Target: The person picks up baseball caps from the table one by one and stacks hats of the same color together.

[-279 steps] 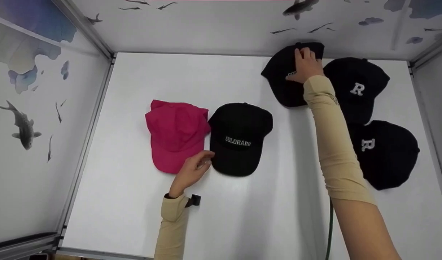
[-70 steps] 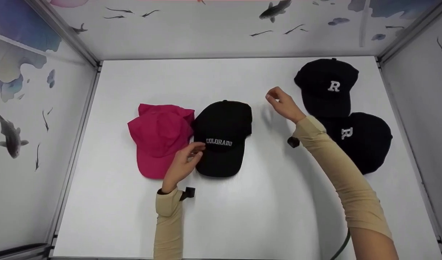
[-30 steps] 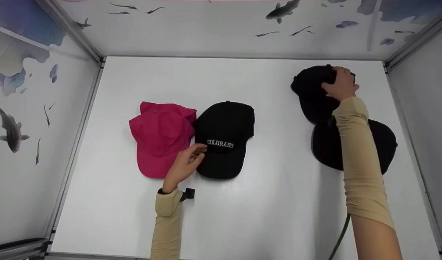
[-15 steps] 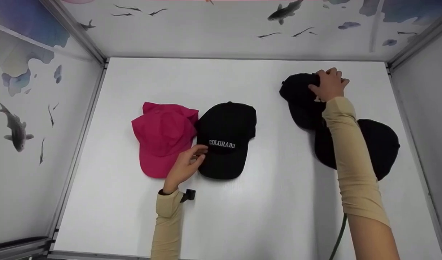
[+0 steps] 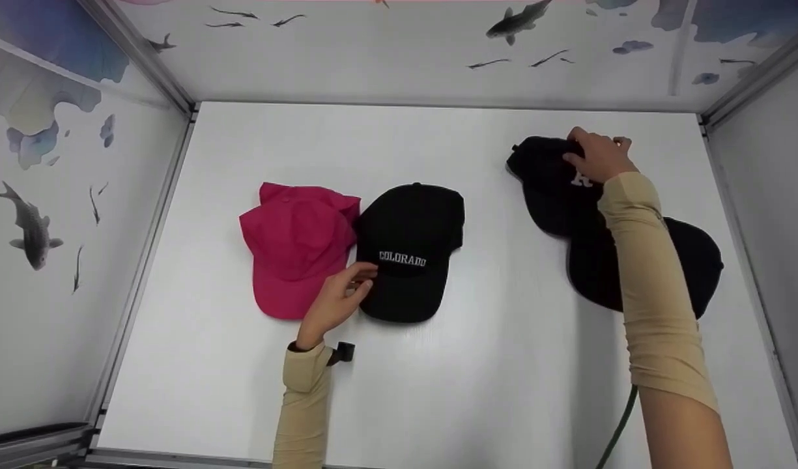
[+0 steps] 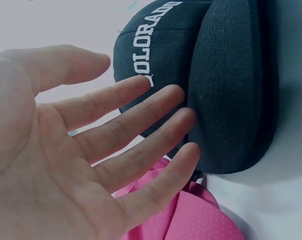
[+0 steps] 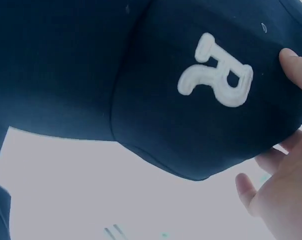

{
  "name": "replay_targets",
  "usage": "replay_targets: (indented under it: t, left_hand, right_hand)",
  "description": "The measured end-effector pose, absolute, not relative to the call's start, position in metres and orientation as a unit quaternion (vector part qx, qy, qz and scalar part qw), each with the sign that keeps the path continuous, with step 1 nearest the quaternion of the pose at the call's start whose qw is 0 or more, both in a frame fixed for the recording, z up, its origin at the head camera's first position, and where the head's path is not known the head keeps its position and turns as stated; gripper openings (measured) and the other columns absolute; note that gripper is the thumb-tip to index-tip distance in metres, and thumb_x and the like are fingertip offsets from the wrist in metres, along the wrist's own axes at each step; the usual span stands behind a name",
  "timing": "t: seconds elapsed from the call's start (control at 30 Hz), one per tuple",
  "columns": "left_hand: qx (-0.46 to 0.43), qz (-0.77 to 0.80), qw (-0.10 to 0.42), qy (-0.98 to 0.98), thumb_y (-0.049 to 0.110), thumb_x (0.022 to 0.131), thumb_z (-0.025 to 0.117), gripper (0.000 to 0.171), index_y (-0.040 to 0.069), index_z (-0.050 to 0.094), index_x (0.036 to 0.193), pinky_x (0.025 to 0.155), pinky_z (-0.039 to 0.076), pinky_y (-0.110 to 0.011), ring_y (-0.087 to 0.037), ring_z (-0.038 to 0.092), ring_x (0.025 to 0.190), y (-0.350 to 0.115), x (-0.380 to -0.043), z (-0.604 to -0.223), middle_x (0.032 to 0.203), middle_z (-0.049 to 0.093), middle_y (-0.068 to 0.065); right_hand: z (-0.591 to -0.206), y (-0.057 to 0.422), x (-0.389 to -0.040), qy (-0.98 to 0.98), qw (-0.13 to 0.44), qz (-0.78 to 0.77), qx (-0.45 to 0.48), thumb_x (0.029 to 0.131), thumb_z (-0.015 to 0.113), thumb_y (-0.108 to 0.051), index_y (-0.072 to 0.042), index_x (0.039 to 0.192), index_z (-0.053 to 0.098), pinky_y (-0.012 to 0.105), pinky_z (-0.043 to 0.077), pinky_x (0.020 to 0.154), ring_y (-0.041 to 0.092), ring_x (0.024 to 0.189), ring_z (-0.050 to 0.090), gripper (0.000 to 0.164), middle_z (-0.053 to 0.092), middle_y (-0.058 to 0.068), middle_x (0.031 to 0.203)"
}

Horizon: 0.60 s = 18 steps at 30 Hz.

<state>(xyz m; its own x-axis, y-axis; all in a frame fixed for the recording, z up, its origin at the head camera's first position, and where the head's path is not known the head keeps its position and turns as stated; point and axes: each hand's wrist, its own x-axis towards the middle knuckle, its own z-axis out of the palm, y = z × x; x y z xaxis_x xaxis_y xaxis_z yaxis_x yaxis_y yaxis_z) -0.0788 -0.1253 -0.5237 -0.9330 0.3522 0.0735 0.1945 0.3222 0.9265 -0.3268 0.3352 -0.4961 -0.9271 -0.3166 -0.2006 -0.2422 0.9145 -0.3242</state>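
Observation:
My left hand hovers by a black COLORADO baseball cap, its fingertips close to the cap's left side. In the left wrist view, the fingers are loosely extended and hold nothing. At the back right, my right hand grips the crown of a black baseball cap with a white R. The right wrist view shows the thumb on the crown and other fingers around its edge. Another black cap lies in front, partly hidden by the right forearm.
A pink cap lies left of the COLORADO cap, touching it. Panels with fish pictures enclose the white table at the left and back. A green cable runs beside the right forearm.
A second COLORADO cap, under my right hand at the back earlier, no longer shows there. My right hand has since taken hold of the R cap and shifted it left and forward.

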Motion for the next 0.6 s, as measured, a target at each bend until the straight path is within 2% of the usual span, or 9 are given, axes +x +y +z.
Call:
replay_targets:
  t: [0.1, 0.23, 0.33, 0.43, 0.6]
  left_hand:
    - [0.168, 0.558, 0.073, 0.81, -0.006, 0.095, 0.053, 0.026, -0.015, 0.054, 0.12, 0.087, 0.048, -0.051, -0.043, 0.058, 0.105, -0.126, -0.078, -0.525, 0.113, 0.06, -0.031]
    - [0.167, 0.56, 0.073, 0.808, -0.006, 0.096, 0.052, 0.026, -0.016, 0.054, 0.12, 0.088, 0.048, -0.051, -0.043, 0.058, 0.105, -0.127, -0.077, -0.525, 0.113, 0.06, -0.031]
    - [0.168, 0.563, 0.072, 0.806, -0.006, 0.096, 0.052, 0.026, -0.016, 0.054, 0.12, 0.088, 0.048, -0.051, -0.044, 0.058, 0.105, -0.128, -0.077, -0.525, 0.113, 0.06, -0.032]
    - [0.171, 0.563, 0.068, 0.806, -0.006, 0.096, 0.052, 0.026, -0.016, 0.054, 0.12, 0.089, 0.048, -0.052, -0.045, 0.058, 0.105, -0.128, -0.076, -0.525, 0.113, 0.06, -0.032]
    - [0.173, 0.563, 0.063, 0.806, -0.007, 0.095, 0.052, 0.026, -0.017, 0.054, 0.12, 0.089, 0.047, -0.054, -0.045, 0.057, 0.106, -0.128, -0.074, -0.524, 0.114, 0.059, -0.032]
  right_hand:
    - [-0.489, 0.333, -0.323, 0.974, 0.104, -0.12, -0.164, 0.102, 0.047, -0.016, 0.001, 0.121, 0.042, 0.068, 0.022, 0.091, 0.049, 0.093, 0.054, 0.026, 0.056, 0.03, 0.102]
    - [-0.476, 0.325, -0.316, 0.973, 0.083, -0.085, -0.2, 0.102, 0.046, -0.011, 0.001, 0.111, 0.041, 0.071, 0.032, 0.082, 0.046, 0.076, 0.056, 0.015, 0.054, 0.023, 0.08]
    - [-0.465, 0.318, -0.312, 0.967, 0.084, -0.079, -0.226, 0.102, 0.046, -0.01, 0.0, 0.106, 0.039, 0.07, 0.037, 0.073, 0.041, 0.067, 0.056, 0.013, 0.052, 0.018, 0.072]
    - [-0.456, 0.31, -0.307, 0.961, 0.098, -0.084, -0.244, 0.103, 0.045, -0.011, -0.001, 0.104, 0.037, 0.06, 0.041, 0.063, 0.035, 0.061, 0.053, 0.012, 0.05, 0.015, 0.07]
    - [-0.447, 0.296, -0.29, 0.948, 0.13, -0.09, -0.277, 0.102, 0.046, -0.01, -0.001, 0.103, 0.036, 0.043, 0.041, 0.054, 0.027, 0.059, 0.047, 0.013, 0.047, 0.012, 0.069]
